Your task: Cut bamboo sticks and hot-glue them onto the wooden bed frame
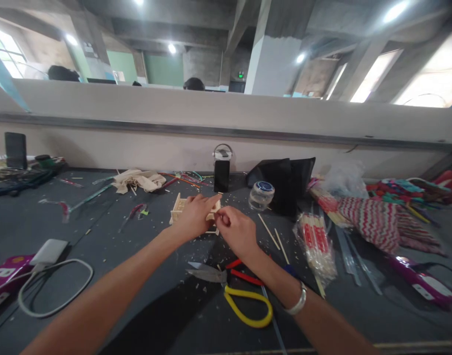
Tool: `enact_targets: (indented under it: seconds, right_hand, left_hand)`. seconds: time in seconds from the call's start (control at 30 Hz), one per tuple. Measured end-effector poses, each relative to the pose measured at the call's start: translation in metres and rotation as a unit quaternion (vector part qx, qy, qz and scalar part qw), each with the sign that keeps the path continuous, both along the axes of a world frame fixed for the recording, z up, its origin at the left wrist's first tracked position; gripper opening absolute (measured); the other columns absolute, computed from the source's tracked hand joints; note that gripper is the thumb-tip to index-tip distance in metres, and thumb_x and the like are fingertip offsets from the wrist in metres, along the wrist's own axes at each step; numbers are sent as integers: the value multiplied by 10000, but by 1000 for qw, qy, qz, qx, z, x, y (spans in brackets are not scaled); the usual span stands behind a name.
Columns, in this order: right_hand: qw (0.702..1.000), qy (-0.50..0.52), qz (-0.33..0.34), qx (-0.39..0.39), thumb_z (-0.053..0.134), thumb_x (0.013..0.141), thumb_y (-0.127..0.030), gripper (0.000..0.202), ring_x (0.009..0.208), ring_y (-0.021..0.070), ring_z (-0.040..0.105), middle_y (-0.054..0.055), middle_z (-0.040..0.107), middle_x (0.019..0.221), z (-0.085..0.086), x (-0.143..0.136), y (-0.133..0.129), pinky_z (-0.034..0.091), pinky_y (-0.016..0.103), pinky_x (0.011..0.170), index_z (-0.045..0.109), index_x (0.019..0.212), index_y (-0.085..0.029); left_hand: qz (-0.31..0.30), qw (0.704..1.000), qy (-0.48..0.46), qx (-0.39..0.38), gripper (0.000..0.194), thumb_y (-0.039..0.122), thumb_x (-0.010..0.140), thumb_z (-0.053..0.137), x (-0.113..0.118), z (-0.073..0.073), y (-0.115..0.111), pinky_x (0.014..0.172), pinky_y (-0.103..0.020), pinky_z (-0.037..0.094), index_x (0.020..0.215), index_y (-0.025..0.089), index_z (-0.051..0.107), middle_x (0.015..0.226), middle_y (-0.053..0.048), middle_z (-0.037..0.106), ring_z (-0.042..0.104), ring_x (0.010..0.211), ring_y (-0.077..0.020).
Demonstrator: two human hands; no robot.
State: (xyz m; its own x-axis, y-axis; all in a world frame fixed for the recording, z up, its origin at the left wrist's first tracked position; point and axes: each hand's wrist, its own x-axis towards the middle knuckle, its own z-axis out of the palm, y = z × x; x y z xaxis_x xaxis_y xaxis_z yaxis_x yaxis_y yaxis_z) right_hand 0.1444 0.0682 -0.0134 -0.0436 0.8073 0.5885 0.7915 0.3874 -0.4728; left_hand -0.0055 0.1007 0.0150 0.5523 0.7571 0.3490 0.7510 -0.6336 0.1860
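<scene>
Wooden model (176, 209), one: on the dark table (100, 227), near my twelve o'clock, partly covered by my hands. My left hand (195, 215): laid across it; grip hidden, cannot tell. My right hand (238, 229): fingers curled closed at its three-o'clock end; whether pinching a piece, cannot tell. From the model: phone (221, 177), one o'clock; yellow-handled scissors (244, 293), five; cloth (140, 181), ten.

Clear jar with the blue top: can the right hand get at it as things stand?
Likely yes: the jar stands beyond the right hand, with nothing tall visible between them. The hand is at the wooden model, though, and would have to leave it.
</scene>
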Motion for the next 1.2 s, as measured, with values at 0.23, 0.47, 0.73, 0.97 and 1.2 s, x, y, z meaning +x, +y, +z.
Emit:
enact_targets:
  seconds: [0.23,0.47,0.73,0.97,1.2]
  right_hand:
    - [972,198,95,-88,592,828,-302,159,547,98,518,-38,602,619,22,12,-41,386,187,517,648,741,-182]
    - [971,-51,145,-182,550,773,-165,398,931,206,605,73,657,1017,-11,46,-84,471,376,876,573,1169,-185]
    - [907,-303,163,-241,523,679,-44,715,1014,288,566,164,611,1081,-33,48,-97,455,476,915,426,1382,-128]
    - [968,-203,96,-113,529,720,-80,661,897,263,589,107,620,978,-32,60,-75,489,451,827,443,1361,-215]
    - [970,70,149,-179,543,861,-293,447,708,139,578,14,610,908,-9,39,-50,518,248,676,429,1289,-233]
  left_hand:
    - [-38,965,-230,-119,156,200,839,566,0,-1,-63,705,-292,446,953,182,672,839,-41,696,608,763,-182]
    - [6,741,-506,-443,174,305,819,620,-8,-22,-88,529,-207,395,847,140,667,678,-20,647,511,547,-97]
    - [-70,593,-617,-514,158,233,778,668,-25,-35,-68,489,-184,373,846,90,682,630,-23,611,516,498,-70]
    - [-93,565,-697,-432,127,236,790,627,-48,-35,-65,437,-177,359,817,114,651,514,2,584,470,407,-65]
    - [-64,546,-722,-420,67,186,789,646,-47,-39,-63,498,-191,453,804,158,586,803,-52,698,603,582,-109]
